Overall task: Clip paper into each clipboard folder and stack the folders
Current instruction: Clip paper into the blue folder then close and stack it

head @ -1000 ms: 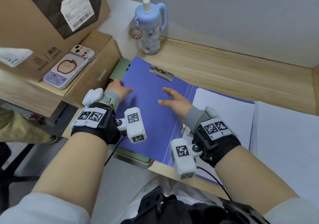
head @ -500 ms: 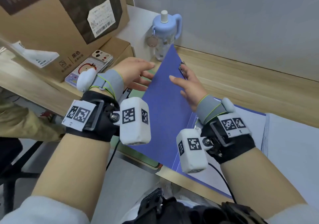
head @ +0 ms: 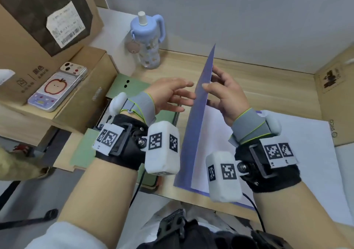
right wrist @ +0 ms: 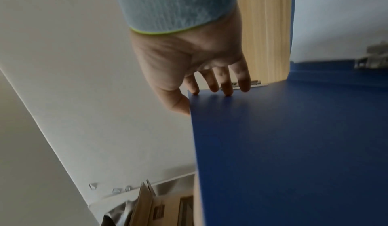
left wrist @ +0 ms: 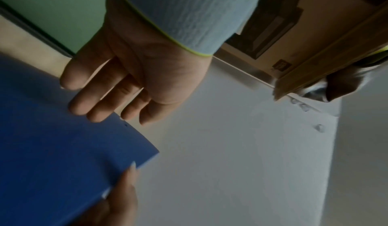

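Observation:
The blue clipboard folder's left cover stands nearly upright on the wooden desk, hinged over the white paper in its right half. My right hand pinches the cover's top edge, thumb on the left face and fingers on the right. In the right wrist view the right hand's fingertips sit on the cover, and a metal clip shows beyond. My left hand is open just left of the cover. Its straight fingers lie at the blue cover.
A green folder lies flat under my left hand. A stack of white paper lies at the right. A blue water bottle stands at the back. A phone rests on a cardboard box at the left.
The blue cover has swung up from flat on the left to nearly upright, tipping rightward. My right hand now pinches its edge; my left hand has come off its edge and opened.

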